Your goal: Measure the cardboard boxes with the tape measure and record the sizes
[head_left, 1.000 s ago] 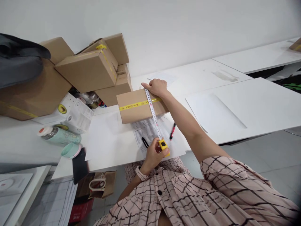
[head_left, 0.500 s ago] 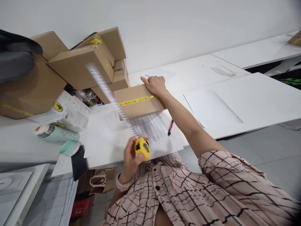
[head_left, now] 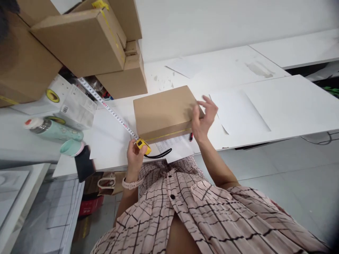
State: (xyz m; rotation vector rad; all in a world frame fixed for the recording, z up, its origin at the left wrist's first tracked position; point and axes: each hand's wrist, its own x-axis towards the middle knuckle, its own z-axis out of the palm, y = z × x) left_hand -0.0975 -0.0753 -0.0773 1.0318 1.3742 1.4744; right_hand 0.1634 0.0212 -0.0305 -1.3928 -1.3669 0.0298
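My left hand (head_left: pixel 135 157) grips a yellow tape measure (head_left: pixel 143 146) just off the near left corner of a closed cardboard box (head_left: pixel 164 109). Its white blade (head_left: pixel 113 113) is pulled out and slants away up to the left, over the paper. A black wrist strap (head_left: pixel 160 155) trails from the case. At the box's right end is my right hand (head_left: pixel 203 118), fingers apart, with the thumb side by the box edge. The box lies flat on a printed sheet (head_left: pixel 171 144), which it partly covers. A red and black pen (head_left: pixel 191 137) shows beside my right wrist.
Stacked cardboard boxes (head_left: pixel 79 42) stand at the back left. Before them are a white carton with avocado pictures (head_left: pixel 75 106), a mint bottle (head_left: pixel 57 130), a mint cup (head_left: pixel 71 148) and a dark phone (head_left: pixel 84 164). White paper (head_left: pixel 241 113) lies right on the white table.
The box has been turned so its yellow-taped face is now on the near side. My right hand has loosened from its top and moved nearer. The tape measure has shifted left and lower.
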